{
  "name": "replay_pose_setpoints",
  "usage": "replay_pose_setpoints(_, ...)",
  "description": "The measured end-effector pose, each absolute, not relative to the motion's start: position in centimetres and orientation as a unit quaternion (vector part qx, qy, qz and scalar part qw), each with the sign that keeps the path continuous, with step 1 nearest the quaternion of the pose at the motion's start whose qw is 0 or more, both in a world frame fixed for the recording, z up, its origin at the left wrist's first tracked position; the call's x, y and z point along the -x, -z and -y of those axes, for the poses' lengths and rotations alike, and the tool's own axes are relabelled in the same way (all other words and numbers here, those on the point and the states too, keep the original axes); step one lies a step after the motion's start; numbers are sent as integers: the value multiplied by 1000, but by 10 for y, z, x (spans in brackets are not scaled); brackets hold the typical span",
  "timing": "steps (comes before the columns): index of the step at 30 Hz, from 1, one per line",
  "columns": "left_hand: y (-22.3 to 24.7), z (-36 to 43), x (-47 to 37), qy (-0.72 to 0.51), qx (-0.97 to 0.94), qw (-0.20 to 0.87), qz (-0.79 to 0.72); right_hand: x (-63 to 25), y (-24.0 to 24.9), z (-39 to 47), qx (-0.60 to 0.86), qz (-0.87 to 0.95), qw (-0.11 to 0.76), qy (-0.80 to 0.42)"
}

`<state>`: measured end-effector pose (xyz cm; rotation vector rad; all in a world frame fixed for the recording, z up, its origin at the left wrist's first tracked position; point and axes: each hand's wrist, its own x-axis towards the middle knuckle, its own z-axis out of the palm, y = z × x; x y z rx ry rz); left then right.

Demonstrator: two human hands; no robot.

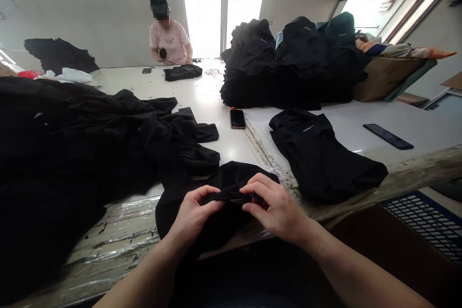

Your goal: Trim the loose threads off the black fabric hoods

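A black garment [212, 228] lies at the table's near edge, with part of it lifted between my two hands. My left hand [193, 211] pinches its fabric between thumb and fingers. On the other side, my right hand [276, 207] is closed on the same fabric; a small dark item with a thin light edge shows by its fingertips, too small to name. To the right rests a folded black garment [321, 154] with a small white logo. A large heap of black clothing [90, 144] spreads over the left side.
Phones lie on the table, one [237, 119] in the middle and another [388, 136] at right. Tall black garment stacks [288, 62] stand behind. Across the table is a person [169, 41] in pink. A blue crate [426, 221] sits low at right.
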<state>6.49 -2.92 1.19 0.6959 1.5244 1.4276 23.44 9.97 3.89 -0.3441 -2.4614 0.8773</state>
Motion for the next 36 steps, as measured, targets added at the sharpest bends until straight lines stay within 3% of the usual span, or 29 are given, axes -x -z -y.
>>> replay_pose_setpoints(28, -11, 29, -72, -596, -305, 428, -607, -216, -32, -94, 35, 921, 319, -221)
replay_pose_setpoints(36, -15, 28, -78, -564, -352, 342, -664, -214, -32, -90, 39, 931, 317, -176)
